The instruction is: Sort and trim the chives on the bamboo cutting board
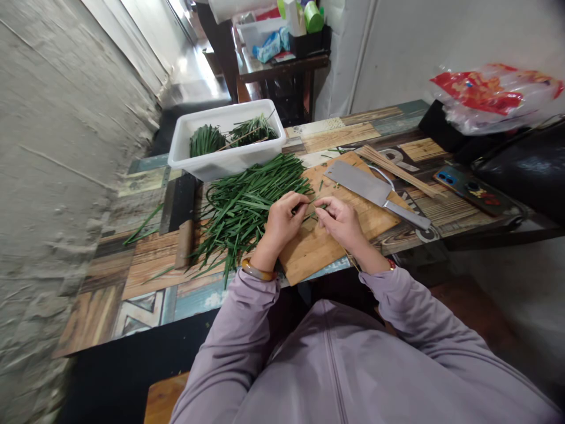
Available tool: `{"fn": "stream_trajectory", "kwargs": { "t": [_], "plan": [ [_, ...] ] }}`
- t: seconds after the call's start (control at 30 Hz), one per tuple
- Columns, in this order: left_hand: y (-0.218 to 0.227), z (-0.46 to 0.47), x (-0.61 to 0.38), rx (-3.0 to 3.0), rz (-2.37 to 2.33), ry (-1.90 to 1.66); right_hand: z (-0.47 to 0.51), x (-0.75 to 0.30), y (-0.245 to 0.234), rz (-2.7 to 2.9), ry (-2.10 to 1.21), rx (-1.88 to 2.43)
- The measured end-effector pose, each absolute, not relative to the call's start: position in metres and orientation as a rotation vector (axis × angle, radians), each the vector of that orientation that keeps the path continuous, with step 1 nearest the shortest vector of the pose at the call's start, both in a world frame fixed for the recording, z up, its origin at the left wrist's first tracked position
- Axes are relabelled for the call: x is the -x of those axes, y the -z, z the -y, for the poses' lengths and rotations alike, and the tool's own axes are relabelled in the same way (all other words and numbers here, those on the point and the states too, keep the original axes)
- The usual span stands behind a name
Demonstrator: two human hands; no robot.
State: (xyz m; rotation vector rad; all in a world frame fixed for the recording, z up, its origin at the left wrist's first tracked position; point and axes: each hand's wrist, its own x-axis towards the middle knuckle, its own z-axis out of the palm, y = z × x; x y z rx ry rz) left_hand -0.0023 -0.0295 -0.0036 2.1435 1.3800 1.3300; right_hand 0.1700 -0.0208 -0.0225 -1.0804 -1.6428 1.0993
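My left hand point(283, 221) and my right hand point(339, 221) meet over a wooden cutting board point(335, 235). Both pinch a few green chive leaves point(314, 211) between their fingertips. A thin bamboo skewer point(351, 257) seems to run under my right hand, though I cannot tell if the hand grips it. A large pile of loose chive leaves point(241, 203) lies just left of my left hand, partly on the board. A steel cleaver point(368, 187) rests on the board's far right side.
A white plastic tub point(223, 158) with more chives stands behind the pile. A bundle of bamboo skewers point(395, 171) and a phone point(470, 189) lie to the right. Plastic bags point(489, 94) sit at the far right, a rough wall on the left.
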Motion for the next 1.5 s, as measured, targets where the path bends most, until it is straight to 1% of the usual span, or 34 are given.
{"fn": "stream_trajectory", "kwargs": {
  "t": [0.4, 0.6, 0.87, 1.07, 1.2, 1.37, 1.5],
  "plan": [
    [0.005, 0.030, 0.004, -2.125, -1.359, -1.283, 0.027, -0.170, 0.013, 1.634, -1.103, 1.092],
    [0.004, 0.032, 0.004, -2.156, -1.247, -1.189, 0.024, -0.170, 0.018, 1.601, -1.120, 1.038],
    [0.001, 0.035, 0.003, -2.142, -1.222, -1.086, 0.023, -0.171, 0.021, 1.584, -1.163, 0.991],
    [0.001, 0.035, 0.002, -2.103, -1.320, -1.101, 0.026, -0.172, 0.017, 1.547, -1.235, 0.946],
    [0.000, 0.036, 0.003, -2.115, -1.320, -1.119, 0.024, -0.171, 0.022, 1.544, -1.223, 0.948],
    [-0.001, 0.038, 0.003, -2.146, -1.336, -1.065, 0.021, -0.168, 0.031, 1.524, -1.181, 1.039],
    [0.001, 0.038, 0.004, -2.159, -1.304, -1.039, 0.021, -0.166, 0.032, 1.509, -1.190, 1.029]
  ]
}}
